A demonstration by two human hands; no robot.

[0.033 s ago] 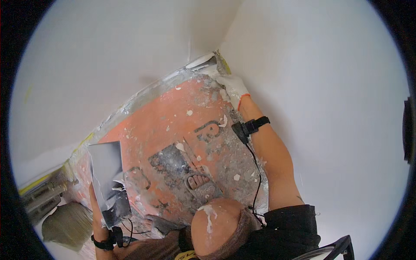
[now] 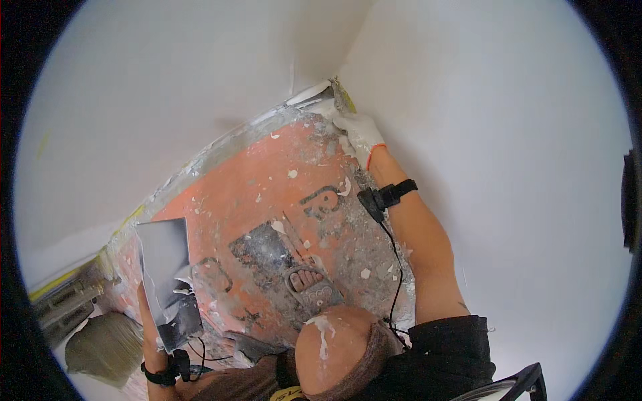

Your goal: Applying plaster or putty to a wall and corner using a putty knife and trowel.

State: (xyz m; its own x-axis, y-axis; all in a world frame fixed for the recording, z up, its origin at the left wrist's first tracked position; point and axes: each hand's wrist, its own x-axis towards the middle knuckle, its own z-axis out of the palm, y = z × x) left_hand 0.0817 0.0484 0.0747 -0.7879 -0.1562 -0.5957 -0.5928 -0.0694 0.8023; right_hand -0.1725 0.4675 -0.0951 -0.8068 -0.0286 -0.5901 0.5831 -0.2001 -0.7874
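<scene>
My right hand (image 2: 358,134), in a white glove with orange cuff, reaches into the wall corner, fingers curled against a putty-coloured, flat object (image 2: 311,97) whose shape is unclear. At left, a bent-looking metal plate (image 2: 164,257) smeared with dark and white material covers most of my left hand (image 2: 144,294), which holds it above the floor. Beneath both lies a salmon-pink floor sheet (image 2: 234,180), heavily stained with grey and white flecks. My bare knee (image 2: 331,347) has a white splash on it, and my foot (image 2: 307,284) in a grey sandal rests on the sheet.
White walls (image 2: 521,167) meet at the corner, with a rough grey strip (image 2: 200,154) and bits of yellow along their base. A grey rail-like object (image 2: 60,314) and an olive crumpled item (image 2: 100,347) sit at lower left. A black frame (image 2: 531,377) pokes in at lower right.
</scene>
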